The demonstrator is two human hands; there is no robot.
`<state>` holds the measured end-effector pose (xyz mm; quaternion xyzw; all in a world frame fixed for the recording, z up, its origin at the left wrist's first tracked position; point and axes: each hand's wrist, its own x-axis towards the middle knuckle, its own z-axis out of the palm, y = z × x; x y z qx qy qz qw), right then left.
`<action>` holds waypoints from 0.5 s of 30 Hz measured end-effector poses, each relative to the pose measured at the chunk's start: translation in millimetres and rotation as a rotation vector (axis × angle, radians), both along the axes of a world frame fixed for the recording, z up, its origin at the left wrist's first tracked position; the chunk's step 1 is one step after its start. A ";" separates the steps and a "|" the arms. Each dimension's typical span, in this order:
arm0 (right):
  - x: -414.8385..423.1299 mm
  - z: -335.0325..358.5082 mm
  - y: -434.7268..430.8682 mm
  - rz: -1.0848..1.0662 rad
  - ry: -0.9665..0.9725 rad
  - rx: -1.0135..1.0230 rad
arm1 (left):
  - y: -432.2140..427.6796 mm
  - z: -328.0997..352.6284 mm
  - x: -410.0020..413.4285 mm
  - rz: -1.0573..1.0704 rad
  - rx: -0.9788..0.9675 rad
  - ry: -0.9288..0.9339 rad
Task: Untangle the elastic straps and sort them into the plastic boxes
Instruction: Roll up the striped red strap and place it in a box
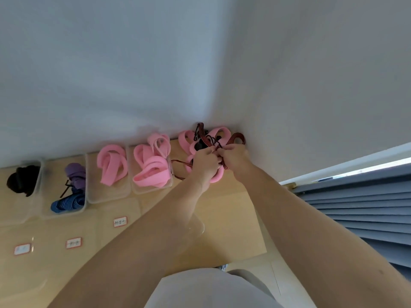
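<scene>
Along the wall at the back of the light wooden desk [226,218] stands a row of four clear plastic boxes. The leftmost box [17,210] holds a bundle of black straps [23,181]. The second box [52,176] holds purple straps [76,174] at its far end and blue straps [67,203] at its near end. The third box [106,195] contains a folded pink strap [112,163], and the fourth box [153,189] is piled with more pink straps [153,165]. Three small red-edged labels [73,242] lie on the desk in front of the boxes; their writing is too blurred to read.

Right of the fourth box, in the corner where the two walls meet, sits the tangle [186,138] of pink, black and red-and-black striped straps. One thin end of the striped strap [235,138] trails across the desk toward the fourth box. Both bare arms reach out to the tangle. The left hand [205,162] has its fingers curled round the striped strap, and the right hand [233,157], touching it, pinches the same strap just beside it. Further right hangs a pleated blue curtain [355,207]. At the bottom edge, a grey garment [211,290] shows.
</scene>
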<state>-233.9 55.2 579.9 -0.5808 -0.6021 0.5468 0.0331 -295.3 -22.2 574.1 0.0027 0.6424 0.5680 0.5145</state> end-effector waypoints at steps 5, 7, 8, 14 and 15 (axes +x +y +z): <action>0.8 10.7 -7.7 0.016 0.060 0.082 | -1.4 11.5 -1.0 0.125 0.092 0.009; 5.4 14.9 -12.5 0.051 0.054 0.161 | -3.4 18.3 -2.3 0.179 0.110 0.014; 8.3 16.9 -14.5 0.078 0.048 0.188 | -5.1 21.1 -3.0 0.186 0.121 -0.012; 27.2 31.4 -24.6 0.183 0.057 0.248 | -25.2 31.2 -2.3 0.198 0.201 -0.230; 30.7 32.0 -26.7 0.189 0.057 0.245 | -28.0 31.0 -1.8 0.186 0.189 -0.233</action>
